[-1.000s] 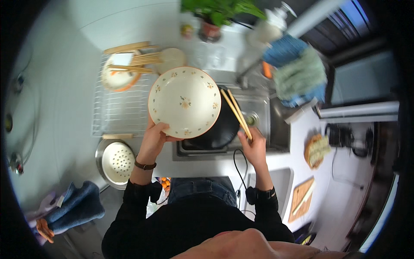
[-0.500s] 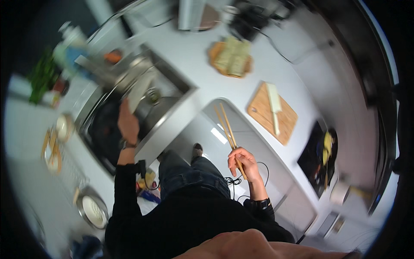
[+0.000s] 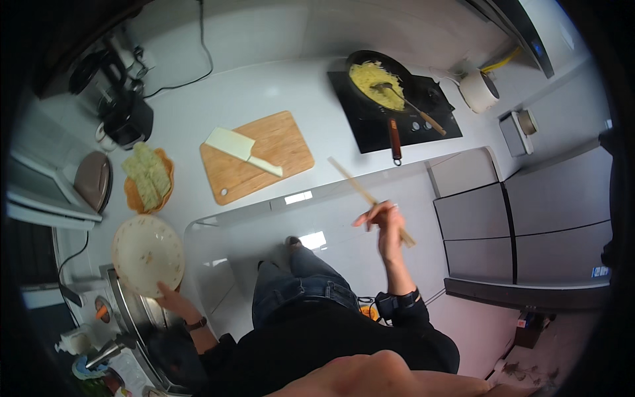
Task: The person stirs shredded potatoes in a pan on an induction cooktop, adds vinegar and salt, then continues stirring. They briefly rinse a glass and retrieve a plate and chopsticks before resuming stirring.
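Observation:
With my left hand (image 3: 175, 301) I grip the rim of a cream plate (image 3: 147, 248), which has small marks on its face, beside the sink (image 3: 126, 298). The fingers beneath the plate are hidden. Wooden chopsticks (image 3: 352, 182) rest in my closed right hand (image 3: 387, 221), pointing up and left above the floor, near the counter edge. Beyond them a black frying pan (image 3: 357, 58) sits on the black hob (image 3: 354, 126). It contains yellow shredded food (image 3: 370, 76) and a wooden-handled turner (image 3: 423, 118).
A white cleaver (image 3: 231, 143) lies on a wooden cutting board (image 3: 284, 142). Left of it, an orange scalloped dish (image 3: 169, 175) holds pale green food (image 3: 145, 175). A black appliance (image 3: 129, 116) stands at the back left. The pan handle (image 3: 395, 142) juts over the counter's front edge.
The view has swung right, bringing the whole hob and pan in. My left hand has come from over the sink with the plate raised beside it. My right hand keeps the chopsticks.

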`<state>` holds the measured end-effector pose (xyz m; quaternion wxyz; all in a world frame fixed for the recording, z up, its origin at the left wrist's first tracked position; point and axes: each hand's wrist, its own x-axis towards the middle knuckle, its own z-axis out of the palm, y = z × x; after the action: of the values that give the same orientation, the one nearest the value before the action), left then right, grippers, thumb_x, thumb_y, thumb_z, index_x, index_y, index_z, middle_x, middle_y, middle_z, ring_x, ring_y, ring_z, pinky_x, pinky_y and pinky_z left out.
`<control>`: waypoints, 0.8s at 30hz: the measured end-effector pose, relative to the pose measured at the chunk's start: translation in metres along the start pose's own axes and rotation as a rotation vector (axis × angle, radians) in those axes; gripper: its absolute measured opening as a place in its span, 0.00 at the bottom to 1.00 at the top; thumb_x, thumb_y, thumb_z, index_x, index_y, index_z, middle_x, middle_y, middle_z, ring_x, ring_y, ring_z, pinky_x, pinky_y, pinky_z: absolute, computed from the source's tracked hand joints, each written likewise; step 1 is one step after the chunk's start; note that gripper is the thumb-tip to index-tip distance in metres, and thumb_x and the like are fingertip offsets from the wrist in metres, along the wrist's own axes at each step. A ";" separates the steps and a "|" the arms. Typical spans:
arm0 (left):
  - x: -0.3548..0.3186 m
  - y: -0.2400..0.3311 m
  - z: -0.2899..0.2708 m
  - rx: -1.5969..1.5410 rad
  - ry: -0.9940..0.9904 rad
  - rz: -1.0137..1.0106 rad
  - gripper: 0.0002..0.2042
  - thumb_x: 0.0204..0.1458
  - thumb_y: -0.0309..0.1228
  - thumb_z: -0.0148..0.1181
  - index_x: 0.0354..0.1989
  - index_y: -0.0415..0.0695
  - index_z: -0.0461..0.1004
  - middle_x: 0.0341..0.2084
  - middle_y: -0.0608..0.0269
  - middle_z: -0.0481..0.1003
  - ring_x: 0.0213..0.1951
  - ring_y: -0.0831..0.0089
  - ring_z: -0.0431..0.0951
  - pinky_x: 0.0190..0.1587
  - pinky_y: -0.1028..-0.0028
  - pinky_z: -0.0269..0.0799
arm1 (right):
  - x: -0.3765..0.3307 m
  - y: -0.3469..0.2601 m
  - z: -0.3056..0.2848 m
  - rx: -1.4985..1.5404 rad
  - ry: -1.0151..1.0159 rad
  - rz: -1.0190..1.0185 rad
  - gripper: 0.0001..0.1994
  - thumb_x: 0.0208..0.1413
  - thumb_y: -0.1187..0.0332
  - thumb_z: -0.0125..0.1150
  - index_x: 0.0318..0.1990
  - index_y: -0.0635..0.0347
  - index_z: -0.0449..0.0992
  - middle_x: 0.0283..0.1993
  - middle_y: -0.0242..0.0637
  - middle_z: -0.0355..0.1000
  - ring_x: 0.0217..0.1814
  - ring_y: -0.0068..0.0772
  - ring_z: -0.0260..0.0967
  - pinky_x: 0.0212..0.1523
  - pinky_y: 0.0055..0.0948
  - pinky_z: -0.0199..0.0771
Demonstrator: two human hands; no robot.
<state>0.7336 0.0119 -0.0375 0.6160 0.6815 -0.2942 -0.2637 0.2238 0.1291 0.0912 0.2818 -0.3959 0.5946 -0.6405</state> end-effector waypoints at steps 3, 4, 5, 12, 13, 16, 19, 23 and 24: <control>-0.045 0.029 0.106 -0.306 -0.302 -0.064 0.30 0.69 0.39 0.55 0.73 0.35 0.57 0.63 0.46 0.68 0.56 0.48 0.79 0.48 0.53 0.87 | 0.046 -0.011 -0.075 -0.147 0.212 -0.071 0.35 0.76 0.40 0.31 0.45 0.64 0.77 0.43 0.35 0.69 0.28 0.20 0.60 0.22 0.20 0.66; -0.059 0.040 0.142 -0.329 -0.385 -0.146 0.30 0.69 0.39 0.54 0.73 0.36 0.56 0.64 0.45 0.67 0.58 0.48 0.77 0.48 0.53 0.87 | 0.062 -0.015 -0.101 -0.195 0.238 -0.091 0.34 0.77 0.41 0.33 0.44 0.65 0.77 0.37 0.34 0.66 0.28 0.20 0.61 0.23 0.20 0.69; -0.077 0.050 0.175 -0.384 -0.506 -0.179 0.29 0.70 0.40 0.53 0.73 0.37 0.56 0.65 0.45 0.66 0.60 0.48 0.76 0.49 0.53 0.87 | 0.084 -0.017 -0.125 -0.213 0.291 -0.108 0.34 0.78 0.43 0.32 0.43 0.66 0.77 0.37 0.35 0.69 0.28 0.21 0.64 0.24 0.23 0.74; -0.222 0.083 0.358 -0.537 -0.870 -0.404 0.30 0.73 0.43 0.48 0.75 0.38 0.51 0.67 0.44 0.64 0.65 0.48 0.73 0.55 0.44 0.84 | 0.287 0.018 -0.241 -0.193 0.161 -0.003 0.11 0.69 0.66 0.63 0.43 0.69 0.81 0.39 0.41 0.82 0.37 0.30 0.83 0.37 0.25 0.84; -0.237 0.089 0.371 -0.568 -0.862 -0.430 0.29 0.73 0.44 0.48 0.73 0.37 0.53 0.67 0.45 0.66 0.64 0.50 0.74 0.55 0.48 0.84 | 0.309 0.026 -0.246 -0.222 0.117 0.044 0.12 0.68 0.65 0.66 0.42 0.69 0.81 0.37 0.40 0.82 0.36 0.29 0.83 0.37 0.24 0.84; -0.277 0.105 0.402 -0.574 -0.827 -0.466 0.28 0.73 0.44 0.47 0.71 0.36 0.57 0.64 0.46 0.71 0.60 0.53 0.79 0.55 0.54 0.85 | 0.368 0.053 -0.247 -0.387 0.017 0.004 0.11 0.65 0.69 0.67 0.40 0.73 0.84 0.34 0.42 0.82 0.32 0.29 0.83 0.32 0.24 0.81; -0.291 0.118 0.416 -0.500 -0.792 -0.409 0.27 0.73 0.43 0.47 0.71 0.36 0.57 0.62 0.47 0.72 0.58 0.53 0.81 0.51 0.55 0.87 | 0.399 0.075 -0.244 -0.540 -0.042 0.035 0.13 0.63 0.66 0.68 0.39 0.74 0.85 0.30 0.48 0.84 0.28 0.30 0.84 0.32 0.27 0.81; -0.293 0.123 0.427 -0.467 -0.769 -0.390 0.26 0.72 0.42 0.47 0.71 0.37 0.57 0.61 0.46 0.73 0.56 0.54 0.82 0.47 0.57 0.89 | 0.416 0.096 -0.240 -0.598 -0.061 0.050 0.15 0.65 0.64 0.66 0.37 0.73 0.84 0.27 0.46 0.83 0.27 0.34 0.84 0.31 0.30 0.80; -0.293 0.123 0.428 -0.475 -0.776 -0.384 0.26 0.72 0.42 0.48 0.71 0.37 0.57 0.60 0.46 0.74 0.56 0.54 0.82 0.47 0.57 0.89 | 0.417 0.100 -0.240 -0.614 -0.057 0.017 0.15 0.65 0.64 0.66 0.36 0.73 0.84 0.27 0.46 0.83 0.27 0.34 0.84 0.30 0.31 0.80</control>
<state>0.2137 -0.0773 0.0401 0.5395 0.4158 -0.3027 -0.6666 -0.2092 -0.1023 0.0697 0.1707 -0.4755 0.7555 -0.4172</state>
